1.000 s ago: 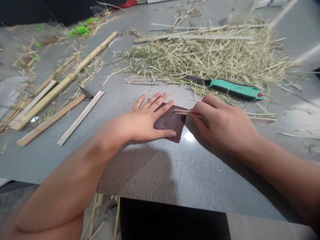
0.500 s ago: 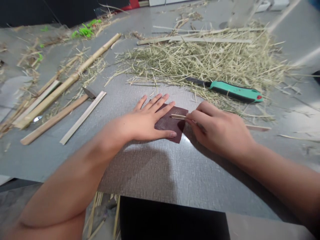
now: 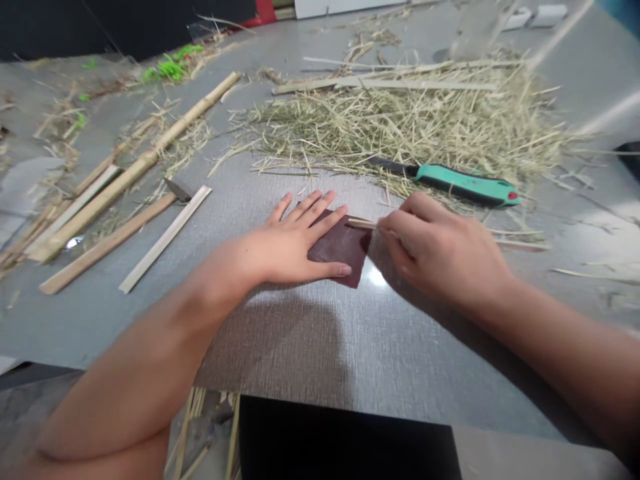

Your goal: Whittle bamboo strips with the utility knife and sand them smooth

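My left hand (image 3: 300, 240) lies flat with fingers spread, pressing a dark brown sheet of sandpaper (image 3: 345, 247) onto the table. In my right hand (image 3: 433, 243) a thin bamboo strip (image 3: 363, 223) is pinched between thumb and fingers. Its near end rests over the sandpaper's upper right part; the middle is hidden by the hand, and the far end shows beyond the knuckles. Just behind my right hand lies a knife with a green and black handle (image 3: 465, 183), its dark blade on the shavings.
A heap of bamboo shavings (image 3: 400, 123) spreads across the back. To the left lie a bamboo pole (image 3: 145, 160), a wooden-handled tool with a metal head (image 3: 110, 243) and a pale flat strip (image 3: 167, 237). The grey table's (image 3: 290, 353) front edge is near me.
My right hand and the bamboo strip have shifted slightly right and the strip's tip is a little farther up on the sandpaper. My left hand stays in place.
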Demonstrator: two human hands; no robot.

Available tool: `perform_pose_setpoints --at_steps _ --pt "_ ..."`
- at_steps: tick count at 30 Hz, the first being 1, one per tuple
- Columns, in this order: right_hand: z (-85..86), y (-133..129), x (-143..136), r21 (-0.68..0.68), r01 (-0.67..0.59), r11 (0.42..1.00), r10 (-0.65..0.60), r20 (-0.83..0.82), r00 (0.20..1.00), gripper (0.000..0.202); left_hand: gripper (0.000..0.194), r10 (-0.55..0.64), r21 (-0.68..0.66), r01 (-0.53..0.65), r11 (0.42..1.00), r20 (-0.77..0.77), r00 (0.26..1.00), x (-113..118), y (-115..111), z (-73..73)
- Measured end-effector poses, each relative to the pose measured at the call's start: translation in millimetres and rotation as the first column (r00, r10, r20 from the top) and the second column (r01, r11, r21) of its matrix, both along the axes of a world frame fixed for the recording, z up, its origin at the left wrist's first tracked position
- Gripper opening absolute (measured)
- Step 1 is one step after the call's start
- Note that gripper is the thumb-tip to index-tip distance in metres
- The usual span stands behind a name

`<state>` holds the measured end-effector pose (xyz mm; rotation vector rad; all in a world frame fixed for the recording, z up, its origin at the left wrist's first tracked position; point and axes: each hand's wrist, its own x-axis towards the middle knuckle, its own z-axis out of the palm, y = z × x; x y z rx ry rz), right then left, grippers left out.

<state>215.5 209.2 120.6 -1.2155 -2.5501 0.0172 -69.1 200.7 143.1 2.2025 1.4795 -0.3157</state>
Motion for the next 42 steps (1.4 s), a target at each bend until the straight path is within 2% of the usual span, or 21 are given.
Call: perform_pose_setpoints --at_steps 3,7,18,23,28,35,42 --pt "0.3 -2 -1 0.002 -0.032 0.999 0.032 0.005 0.999 0.038 0.123 -0.003 -0.009 0.003 1.000 -0.023 1.000 0 0 0.8" --pt "2.2 -1 -1 0.024 0.034 0.999 -0.034 -0.020 0.999 0.041 0.122 -0.005 0.006 0.005 1.000 -0.015 1.000 0 0 0.5" --pt "1.4 4 1 0.015 -0.046 0.999 0.046 -0.012 0.999 0.038 0.122 -0.006 0.008 0.006 1.000 -0.006 1.000 0 0 -1.6" --pt "-0.4 6 1 0.024 0.000 1.000 0.000 -0.005 1.000 0.039 0.124 0.000 0.004 0.000 1.000 -0.011 1.000 1 0 -1.6" --pt "-2.2 7 1 0.035 -0.041 0.999 0.041 0.005 0.999 0.037 0.123 0.004 -0.012 -0.005 1.000 -0.037 0.999 2 1 0.6" --pt "-1.0 9 2 0.058 -0.007 0.998 0.007 -0.001 1.000 0.039 0.122 -0.003 0.002 0.003 1.000 -0.008 1.000 0 1 -1.3" --pt "1.3 8 2 0.022 -0.005 1.000 0.005 -0.026 1.000 0.037 0.123 0.001 -0.009 -0.001 1.000 -0.024 1.000 1 1 -0.9"
